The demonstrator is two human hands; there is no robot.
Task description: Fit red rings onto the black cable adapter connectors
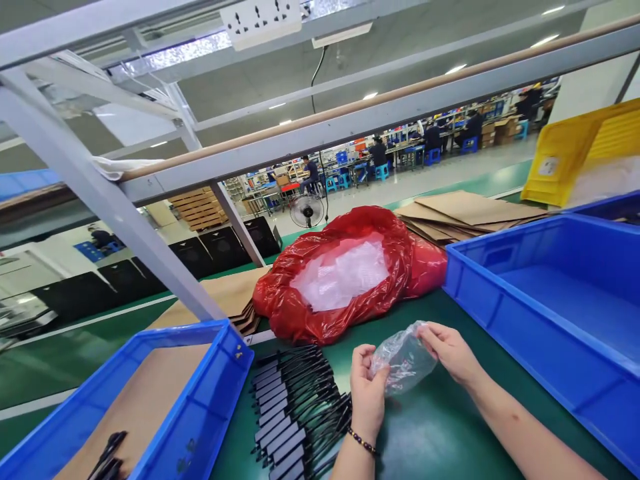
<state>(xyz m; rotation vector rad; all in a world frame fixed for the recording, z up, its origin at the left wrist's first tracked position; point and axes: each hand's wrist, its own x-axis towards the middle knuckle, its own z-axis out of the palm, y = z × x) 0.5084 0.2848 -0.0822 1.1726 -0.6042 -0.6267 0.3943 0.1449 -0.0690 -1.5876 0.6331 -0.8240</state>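
Note:
A clear plastic bag (406,360) is stretched between my two hands above the green table. My left hand (367,383), with a beaded bracelet on the wrist, pinches the bag's left side. At its upper right edge, the fingers of my right hand (450,350) are closed on the plastic. Left of my left hand lies a row of several black cabled devices (285,427) with flat rectangular bodies. Behind the hands sits an open red plastic sack (310,327) holding a stack of clear bags (345,273).
A blue bin (520,320) stands at right. Another blue bin (200,400), lined with cardboard and holding black items (107,460), is at lower left. Cardboard sheets (465,210) lie behind the sack. A slanting metal post (125,207) rises at left; a yellow bin (565,153) is far right.

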